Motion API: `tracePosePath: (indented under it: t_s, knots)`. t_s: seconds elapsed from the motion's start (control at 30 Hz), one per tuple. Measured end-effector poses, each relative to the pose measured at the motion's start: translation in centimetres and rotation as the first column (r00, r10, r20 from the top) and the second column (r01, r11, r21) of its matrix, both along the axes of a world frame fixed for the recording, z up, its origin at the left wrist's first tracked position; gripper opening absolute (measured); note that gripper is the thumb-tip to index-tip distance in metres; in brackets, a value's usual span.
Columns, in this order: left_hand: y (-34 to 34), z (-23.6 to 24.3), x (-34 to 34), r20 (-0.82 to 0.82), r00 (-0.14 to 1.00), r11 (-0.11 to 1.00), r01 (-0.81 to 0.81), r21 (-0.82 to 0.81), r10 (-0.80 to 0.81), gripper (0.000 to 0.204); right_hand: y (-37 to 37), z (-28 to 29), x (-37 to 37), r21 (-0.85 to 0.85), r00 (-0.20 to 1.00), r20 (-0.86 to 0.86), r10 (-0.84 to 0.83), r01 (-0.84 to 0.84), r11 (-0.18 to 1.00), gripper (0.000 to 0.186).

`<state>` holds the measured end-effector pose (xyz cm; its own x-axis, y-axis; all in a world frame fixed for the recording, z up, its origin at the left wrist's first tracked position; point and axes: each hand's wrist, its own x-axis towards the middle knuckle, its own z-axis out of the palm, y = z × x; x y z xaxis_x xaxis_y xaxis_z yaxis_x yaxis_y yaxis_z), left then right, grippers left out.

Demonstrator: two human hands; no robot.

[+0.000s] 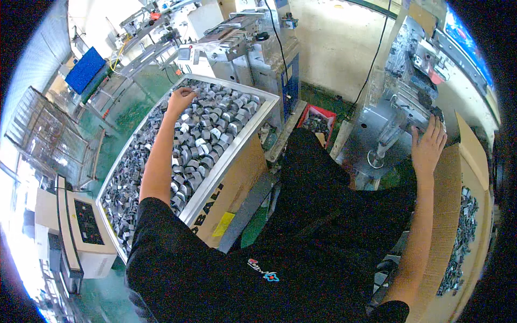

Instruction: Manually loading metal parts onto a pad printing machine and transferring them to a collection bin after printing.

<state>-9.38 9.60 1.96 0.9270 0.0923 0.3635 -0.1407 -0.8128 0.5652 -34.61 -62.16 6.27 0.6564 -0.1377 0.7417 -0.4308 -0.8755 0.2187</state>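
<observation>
My left hand (181, 100) is over the far end of a wide, light-framed tray (267, 106) heaped with small curved grey metal pieces (207, 132). Its fingers are bent together in a pinch; whatever lies between them is too small to make out. Off to the right, my right hand (429, 144) is open, fingers stretched out and lying against the edge of a metal machine (366, 129). A clamp-like fixture (409, 110) and an upright metal post with a round foot (377, 156) stand just left of that hand.
A cardboard box (444, 226) holding small dark metal parts (461, 242) stands by my right forearm. A red bin (329, 114) sits on the floor between tray and machine. Another machine (250, 59) rises behind the tray; a beige cabinet (89, 226) stands left. A black cable (371, 67) hangs down.
</observation>
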Motion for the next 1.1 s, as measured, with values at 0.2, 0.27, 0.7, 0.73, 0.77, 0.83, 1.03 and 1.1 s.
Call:
tracePosePath:
  t_s: [0.2, 0.27, 0.7, 0.73, 0.77, 0.83, 1.03, 1.1]
  knots:
    - [0.3, -0.9, 2.4, -0.178, 0.979, 0.991, -0.078, 0.109, 0.097, 0.059, -0.2, 0.1, 0.0, 0.015, 0.999, -0.039, 0.031, -0.03, 0.999, 0.069]
    - [-0.2, -1.2, 2.8, -0.159, 0.957, 0.933, -0.185, 0.309, 0.243, 0.059, -0.5, 0.1, -0.2, 0.003, 0.999, -0.043, 0.034, -0.033, 0.999, 0.069]
    - [1.5, -2.2, 4.0, -0.225, 0.91, 0.883, -0.239, 0.404, 0.349, 0.053, 0.1, 0.3, 0.3, 0.01, 0.994, -0.008, 0.108, -0.108, 0.994, 0.072]
    - [0.7, -2.1, 4.2, -0.228, 0.914, 0.887, -0.227, 0.402, 0.337, 0.053, -0.2, 0.3, 0.0, 0.006, 0.995, -0.011, 0.096, -0.096, 0.995, 0.072]
    - [0.0, -1.9, 4.4, -0.274, 0.898, 0.893, -0.225, 0.389, 0.345, 0.052, -0.5, 0.4, -0.2, 0.029, 0.994, -0.044, 0.096, -0.095, 0.995, 0.072]
    - [-1.1, -1.5, 4.4, -0.244, 0.898, 0.885, -0.255, 0.389, 0.366, 0.046, -1.3, 0.7, -0.7, 0.049, 0.993, -0.078, 0.092, -0.088, 0.995, 0.071]
    - [-1.5, -0.2, 5.3, 0.117, 0.972, 0.958, -0.221, 0.18, 0.202, 0.034, -7.6, 7.4, -6.4, 0.684, 0.805, -0.075, 0.588, -0.388, 0.618, 0.042]
    - [-4.5, 0.3, 6.8, 0.181, 0.982, 0.991, -0.069, 0.118, 0.046, 0.029, -12.7, 9.2, -9.5, 0.526, 0.899, -0.203, 0.388, -0.234, 0.818, 0.028]
